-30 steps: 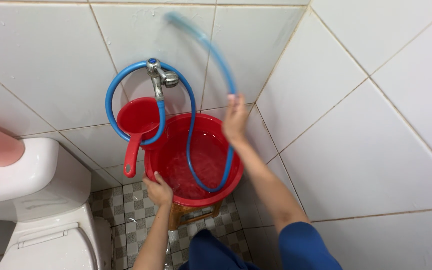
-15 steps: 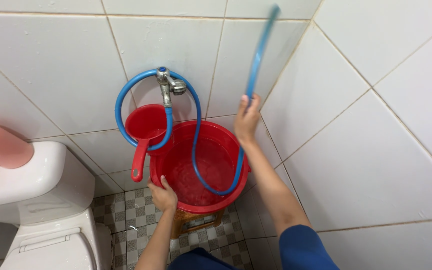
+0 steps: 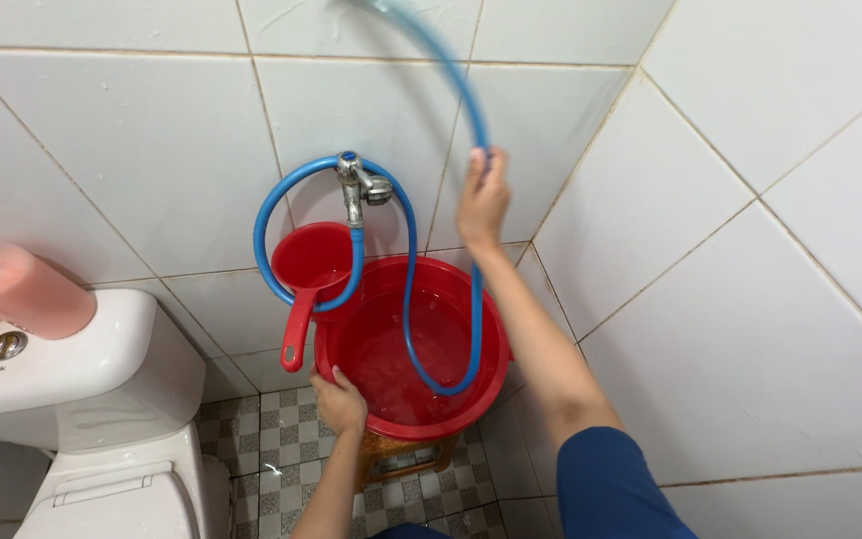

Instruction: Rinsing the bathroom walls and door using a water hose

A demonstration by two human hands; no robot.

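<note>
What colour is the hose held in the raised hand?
Blue hose, in the head view, held by the right hand.

Pretty sure we're looking at a small home bathroom: white wall tiles (image 3: 122, 160) covering everything, a white toilet (image 3: 82, 399) sitting at the left, a wall tap (image 3: 356, 185) hanging over a red bucket (image 3: 491, 369), checkered floor tiles (image 3: 271, 449) showing below.

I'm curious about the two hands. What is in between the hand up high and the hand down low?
In the head view, the blue hose loops down into the red bucket of water between the right hand and left hand.
</note>
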